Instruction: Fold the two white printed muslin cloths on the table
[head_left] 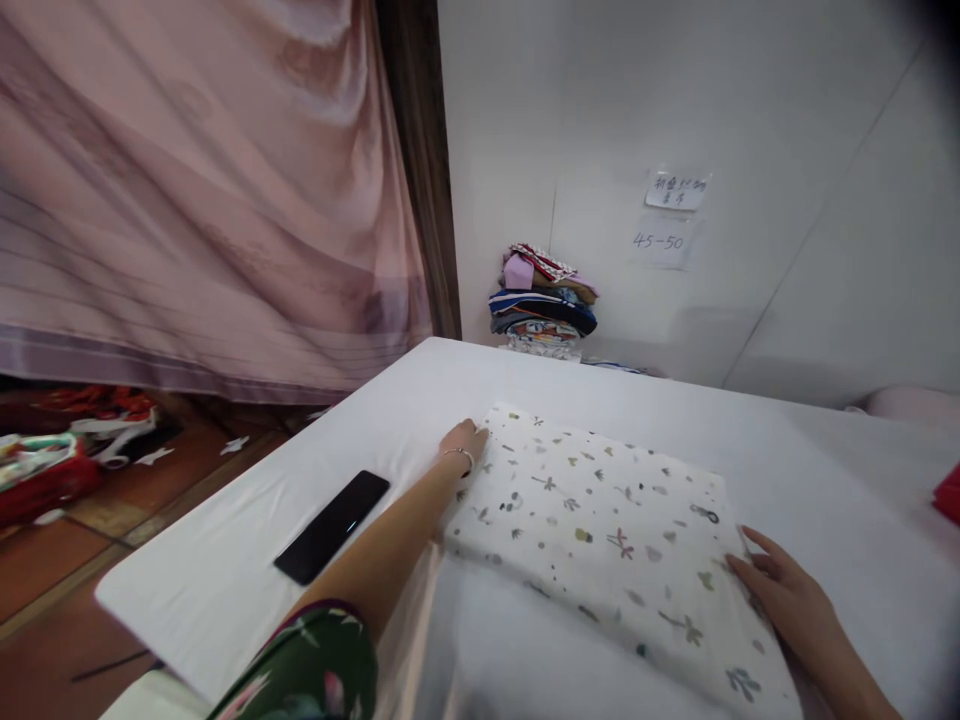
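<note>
A folded piece of white fabric [600, 520] printed with small plants, leaves and dots lies spread over the white table. At its far left corner is my left hand [465, 438], its fingers curled and closed on the edge; a thin bracelet circles the wrist. On the right side, my right hand [780, 580] grips the fabric's edge, thumb on top and fingers along the side. The fabric's near edge hangs slightly loose toward me.
A black phone [332, 526] rests on the white table [225, 540], left of my forearm. Folded cloths [544, 300] are stacked behind the far edge, near paper signs [660, 242] on the wall. A pink curtain [210, 180] hangs at left; a red object [948, 494] sits far right.
</note>
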